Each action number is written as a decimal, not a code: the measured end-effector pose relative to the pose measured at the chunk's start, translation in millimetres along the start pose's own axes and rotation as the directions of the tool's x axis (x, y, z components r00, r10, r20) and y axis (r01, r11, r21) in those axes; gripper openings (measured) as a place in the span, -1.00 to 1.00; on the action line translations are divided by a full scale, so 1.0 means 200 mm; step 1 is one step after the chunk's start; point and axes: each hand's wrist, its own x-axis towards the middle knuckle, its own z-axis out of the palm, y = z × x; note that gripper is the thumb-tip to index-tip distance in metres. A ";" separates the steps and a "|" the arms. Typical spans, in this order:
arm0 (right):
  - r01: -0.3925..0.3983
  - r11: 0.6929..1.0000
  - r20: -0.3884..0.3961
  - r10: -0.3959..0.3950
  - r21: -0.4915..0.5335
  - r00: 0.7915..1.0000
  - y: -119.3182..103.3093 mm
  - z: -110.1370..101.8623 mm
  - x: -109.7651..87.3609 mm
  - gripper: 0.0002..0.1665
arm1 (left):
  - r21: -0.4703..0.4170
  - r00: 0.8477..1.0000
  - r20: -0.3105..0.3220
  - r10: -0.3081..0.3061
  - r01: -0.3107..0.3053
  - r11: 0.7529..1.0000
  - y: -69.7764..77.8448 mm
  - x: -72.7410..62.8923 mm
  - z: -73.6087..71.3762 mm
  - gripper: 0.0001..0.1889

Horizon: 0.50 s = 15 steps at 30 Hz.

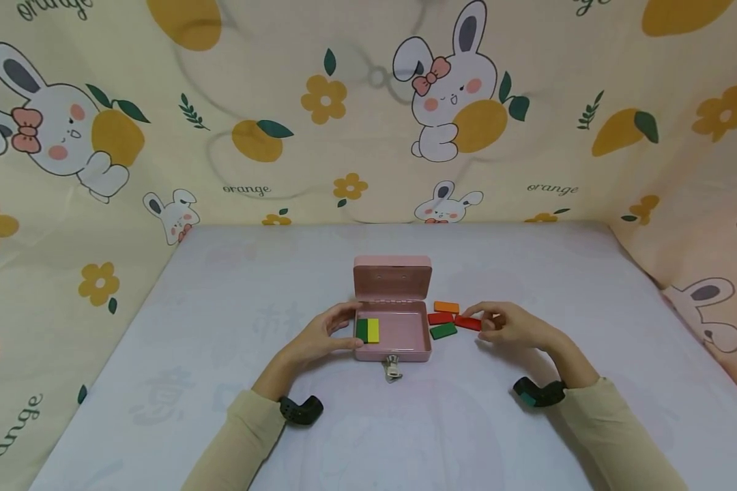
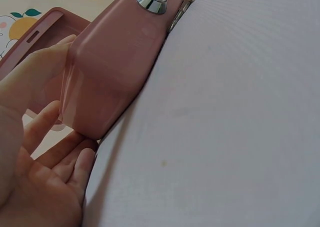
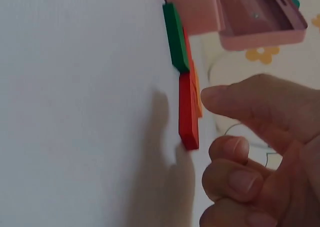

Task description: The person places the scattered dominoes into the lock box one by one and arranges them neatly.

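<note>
The pink box is resting on the white tabletop, its long axis running left to right, its lid standing raised along the far side and its metal fitting hanging at the front, toward the person. The left hand is gripping the box's left end, its thumb lying at the front left corner and its fingers bending round toward the rear. Inside, against the left wall, a green block and a yellow block are lying side by side, their long axes running near to far. Just beyond the right wall, four more blocks are lying close together: an orange block and a left red block are pointing nearly left to right; a right red block is slanting, its left end farther from the person; a loose green block is slanting the opposite way, its right end farther. The right hand is hovering over the right red block with one finger extending beside it and others curling loosely, visibly clasping nothing; whether the fingertip is touching the block cannot be told.
</note>
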 end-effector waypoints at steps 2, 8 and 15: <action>0.012 1.000 0.026 -0.012 0.000 1.000 0.01 -0.02 0.01 -0.59 | -0.002 1.000 0.000 0.001 -0.001 1.000 0.00 0.00 0.00 -0.26; -0.039 0.999 0.127 0.041 -0.016 0.991 0.02 -0.06 0.05 -0.51 | 0.000 1.000 0.004 0.014 -0.014 1.000 0.00 0.00 0.00 -0.26; -0.061 0.998 0.192 0.061 -0.010 0.979 0.02 -0.07 0.08 -0.43 | -0.005 1.000 0.004 0.014 -0.014 1.000 0.00 0.00 0.00 -0.26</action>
